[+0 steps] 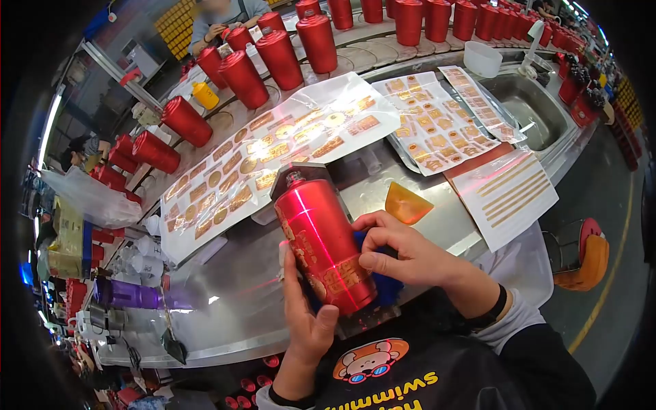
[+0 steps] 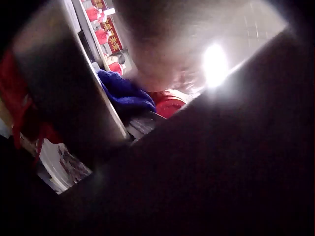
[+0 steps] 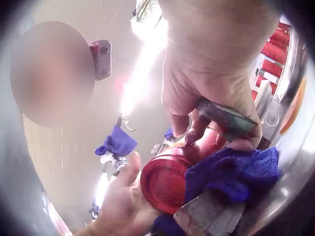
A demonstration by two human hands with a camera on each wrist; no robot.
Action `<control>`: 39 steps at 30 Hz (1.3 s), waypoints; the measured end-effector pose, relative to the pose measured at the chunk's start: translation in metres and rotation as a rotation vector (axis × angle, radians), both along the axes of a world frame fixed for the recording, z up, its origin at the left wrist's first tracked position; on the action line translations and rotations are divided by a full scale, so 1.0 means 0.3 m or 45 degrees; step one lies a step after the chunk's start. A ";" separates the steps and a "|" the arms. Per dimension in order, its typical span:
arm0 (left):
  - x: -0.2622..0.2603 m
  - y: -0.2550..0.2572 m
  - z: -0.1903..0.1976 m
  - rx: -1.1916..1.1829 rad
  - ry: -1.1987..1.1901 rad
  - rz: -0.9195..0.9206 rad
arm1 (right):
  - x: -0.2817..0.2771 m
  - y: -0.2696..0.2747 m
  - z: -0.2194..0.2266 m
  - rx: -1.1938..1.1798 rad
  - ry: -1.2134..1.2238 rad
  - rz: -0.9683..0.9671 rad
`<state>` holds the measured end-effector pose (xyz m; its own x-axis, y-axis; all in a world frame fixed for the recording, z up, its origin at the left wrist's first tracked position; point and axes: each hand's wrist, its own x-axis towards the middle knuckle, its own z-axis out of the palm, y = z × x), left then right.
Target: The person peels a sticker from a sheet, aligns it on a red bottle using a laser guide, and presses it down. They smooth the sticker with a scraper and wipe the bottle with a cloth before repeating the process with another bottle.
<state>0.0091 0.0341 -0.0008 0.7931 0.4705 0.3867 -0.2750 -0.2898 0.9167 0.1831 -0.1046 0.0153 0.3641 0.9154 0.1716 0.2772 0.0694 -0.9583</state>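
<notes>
A red bottle [image 1: 324, 239] with gold decoration lies tilted, its neck away from the body and its base near. My left hand [image 1: 304, 321] holds it from the left and below, thumb standing off the base; some fingers are hidden behind it. The bottle's right side is touched by the fingertips of my right hand [image 1: 410, 253]. In the right wrist view, my right hand [image 3: 216, 83] has a dark greenish flat piece [image 3: 229, 120] in its curled fingers, above the red base [image 3: 165, 184]. A blue cloth [image 3: 236, 172] lies beside the bottle. The left wrist view is mostly dark.
Gold sticker sheets [image 1: 225, 184] lie beyond the bottle, with more stickers [image 1: 437, 126] to their right. An orange triangular piece [image 1: 408, 203] is near striped sheets [image 1: 516, 198]. Red bottles [image 1: 242, 78] line the far side; a sink [image 1: 533, 113] is at right, a purple cup [image 1: 126, 294] at left.
</notes>
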 end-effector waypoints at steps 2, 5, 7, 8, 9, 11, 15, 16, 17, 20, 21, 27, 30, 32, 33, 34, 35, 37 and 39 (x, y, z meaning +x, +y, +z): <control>0.010 -0.008 0.000 -0.076 0.023 0.072 | -0.004 -0.004 -0.002 -0.012 0.023 -0.012; 0.027 -0.018 0.007 0.046 0.150 0.170 | -0.005 -0.009 0.001 -0.050 0.090 -0.006; 0.035 -0.021 0.013 0.136 0.201 0.205 | -0.005 -0.008 -0.001 -0.054 0.104 -0.009; 0.037 -0.022 0.015 0.143 0.198 0.209 | -0.004 -0.010 -0.005 -0.054 0.096 -0.013; 0.036 -0.023 0.016 0.149 0.196 0.215 | -0.003 -0.010 -0.010 -0.054 0.089 -0.016; 0.037 -0.026 0.018 0.050 0.199 0.205 | -0.001 -0.007 -0.016 -0.049 0.083 -0.008; 0.015 -0.033 0.047 0.462 0.194 0.180 | 0.004 -0.009 -0.023 -0.022 0.074 -0.004; 0.006 -0.042 0.055 0.615 0.255 0.203 | 0.005 -0.009 -0.025 -0.013 0.070 -0.010; -0.008 -0.054 0.059 0.767 0.318 0.227 | 0.005 -0.010 -0.027 -0.011 0.077 -0.019; -0.024 -0.041 0.028 0.783 0.312 0.218 | 0.006 -0.006 -0.026 -0.023 0.038 -0.016; -0.031 -0.037 0.014 0.681 0.271 0.181 | 0.013 -0.013 -0.022 -0.039 -0.016 -0.016; -0.073 -0.032 -0.031 0.718 0.285 0.184 | -0.024 -0.023 -0.043 0.188 0.222 -0.458; -0.075 -0.041 0.035 1.215 0.388 0.233 | -0.033 -0.041 -0.008 0.186 0.452 -0.444; -0.063 -0.046 0.049 1.382 0.412 0.244 | -0.040 -0.050 -0.009 0.142 0.391 -0.456; -0.058 -0.047 0.045 1.456 0.408 0.264 | -0.043 -0.043 -0.018 0.171 0.380 -0.479; -0.052 -0.049 0.047 1.529 0.405 0.284 | -0.043 -0.045 -0.022 0.155 0.419 -0.476; -0.049 -0.054 0.060 1.595 0.440 0.254 | -0.043 -0.047 -0.026 0.139 0.458 -0.472; -0.040 -0.073 0.120 1.722 0.513 0.197 | -0.043 -0.049 -0.031 0.121 0.470 -0.480; -0.014 -0.091 0.138 1.778 0.518 0.197 | -0.038 -0.045 -0.030 0.123 0.407 -0.495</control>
<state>0.0048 0.0069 0.0407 0.9341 -0.0025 0.3569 0.0445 -0.9914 -0.1234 0.1718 -0.1181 0.0062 0.7227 0.6873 0.0730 -0.0061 0.1120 -0.9937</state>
